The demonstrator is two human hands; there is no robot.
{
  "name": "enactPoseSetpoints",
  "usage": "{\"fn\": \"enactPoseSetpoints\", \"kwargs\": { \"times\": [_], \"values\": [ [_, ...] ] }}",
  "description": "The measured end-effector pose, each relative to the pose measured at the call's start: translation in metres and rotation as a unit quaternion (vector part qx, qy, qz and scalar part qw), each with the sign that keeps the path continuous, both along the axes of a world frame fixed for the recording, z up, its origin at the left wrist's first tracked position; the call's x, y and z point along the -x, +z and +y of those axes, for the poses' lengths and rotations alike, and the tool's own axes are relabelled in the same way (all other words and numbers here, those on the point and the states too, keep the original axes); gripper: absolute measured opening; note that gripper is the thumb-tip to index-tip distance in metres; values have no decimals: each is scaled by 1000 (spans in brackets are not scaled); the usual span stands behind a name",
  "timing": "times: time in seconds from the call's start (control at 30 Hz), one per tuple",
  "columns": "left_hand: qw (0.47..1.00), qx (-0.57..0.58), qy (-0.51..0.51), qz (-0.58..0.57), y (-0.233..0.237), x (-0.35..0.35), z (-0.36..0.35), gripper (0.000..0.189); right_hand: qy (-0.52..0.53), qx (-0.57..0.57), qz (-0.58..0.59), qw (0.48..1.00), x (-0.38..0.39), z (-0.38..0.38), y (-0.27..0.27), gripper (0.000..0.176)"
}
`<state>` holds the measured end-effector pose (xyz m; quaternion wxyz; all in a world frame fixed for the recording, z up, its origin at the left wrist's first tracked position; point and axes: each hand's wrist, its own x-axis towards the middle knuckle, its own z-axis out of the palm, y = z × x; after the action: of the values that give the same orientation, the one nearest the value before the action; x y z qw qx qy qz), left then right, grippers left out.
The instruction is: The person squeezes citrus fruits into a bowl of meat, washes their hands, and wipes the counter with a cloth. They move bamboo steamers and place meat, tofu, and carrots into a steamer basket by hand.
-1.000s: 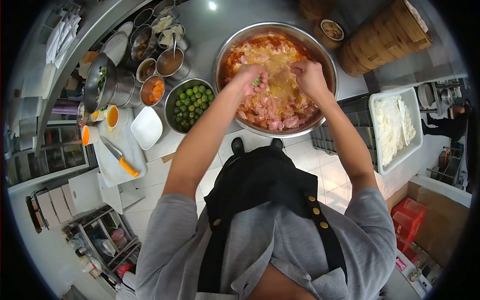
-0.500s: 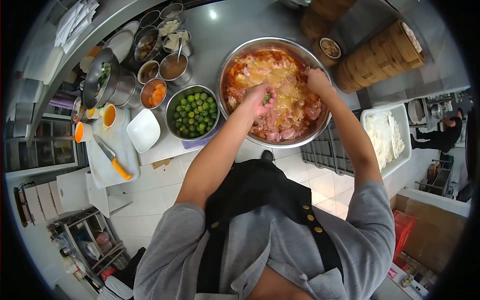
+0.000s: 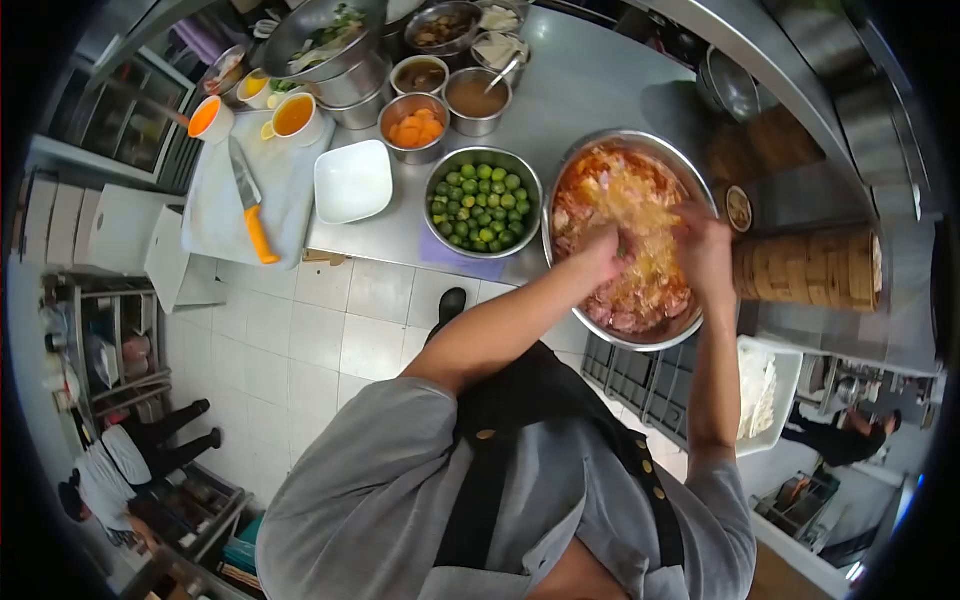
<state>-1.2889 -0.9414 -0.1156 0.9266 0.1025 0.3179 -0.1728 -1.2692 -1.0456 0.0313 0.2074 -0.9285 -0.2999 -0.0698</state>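
Note:
A large metal bowl (image 3: 557, 250) holds raw meat pieces in red and yellowish liquid marinade (image 3: 640, 205). Over its near-left part, my left hand (image 3: 600, 254) is closed around a small green citrus fruit (image 3: 624, 246), of which only a bit shows between the fingers. My right hand (image 3: 704, 240) is over the bowl's right side, its fingers smeared by motion, so I cannot make out whether they hold anything. Left of the bowl stands a steel bowl of small green citrus fruits (image 3: 480, 203) on a purple cloth (image 3: 455, 262).
Stacked bamboo steamers (image 3: 808, 270) stand right of the bowl. To the left are a white square dish (image 3: 353, 182), a knife (image 3: 252, 212) on a cutting board (image 3: 205, 225), a bowl of orange slices (image 3: 413, 130) and several sauce tubs. Co-workers (image 3: 125, 465) appear at both edges.
My view has swung, so the counter and bowls appear shifted to the right. My left hand stays closed over the bowl; my right hand is now blurred at its right side.

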Motion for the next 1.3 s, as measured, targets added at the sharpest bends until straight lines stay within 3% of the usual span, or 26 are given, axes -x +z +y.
{"fn": "enactPoseSetpoints", "kwargs": {
  "times": [0.03, 0.1, 0.13, 0.17, 0.2, 0.3, 0.37, 0.4, 0.47, 0.57, 0.63, 0.7, 0.8, 0.87, 0.97, 1.13, 1.3],
  "values": [
    [1000, 2, 9, -3, 15, 6, -3, 15, 32, -76, 123, 989, 13, 38, 10, 27],
    [987, 143, 50, -45, 32, 17, -10, 19, 159, -32, 150, 975, 25, 104, -5, 27],
    [978, 191, 64, -58, 32, 20, -15, 21, 267, -23, 105, 958, 24, 131, -26, 27],
    [985, 92, -15, -145, 10, 21, -21, 23, 297, 55, 122, 945, 23, 157, -50, 27],
    [969, -11, -93, -228, -1, 21, -23, 26, 304, 94, 163, 934, 26, 177, -68, 27],
    [975, -12, -143, -170, 2, 22, -17, 30, 296, 185, 165, 923, 43, 211, -93, 25],
    [973, 0, -118, -200, -5, 22, -16, 30, 300, 242, 159, 909, 48, 216, -103, 22],
    [980, 53, -105, -160, -5, 21, -13, 29, 304, 233, 165, 909, 48, 217, -110, 22],
    [979, 117, -110, -127, -5, 19, -13, 29, 296, 228, 155, 915, 44, 215, -117, 23],
    [976, 169, -92, -100, -8, 11, -8, 24, 274, 79, 189, 940, 26, 191, -75, 25],
    [984, 108, -78, -118, -2, 4, 0, 23, 133, -25, 269, 954, 12, 153, -27, 23],
    [988, 44, -61, -132, 6, 0, 8, 22, 116, -80, 244, 960, -8, 103, -7, 24],
    [989, 16, -69, -130, 21, -8, 12, 21, 126, 2, 181, 975, -17, 51, 10, 24],
    [990, 29, -59, -126, 19, -14, 2, 21, 61, 54, 171, 982, -7, 33, 13, 26],
    [987, 53, -53, -140, 14, -21, -10, 22, 47, 63, 115, 990, -2, 13, 4, 28],
    [983, 71, -87, -143, 22, -15, -20, 21, 137, 135, 26, 981, 0, -2, -1, 28],
    [990, 5, -101, -98, 29, -13, -29, 17, 111, 291, 60, 948, 3, -12, -13, 27]
  ]
}}
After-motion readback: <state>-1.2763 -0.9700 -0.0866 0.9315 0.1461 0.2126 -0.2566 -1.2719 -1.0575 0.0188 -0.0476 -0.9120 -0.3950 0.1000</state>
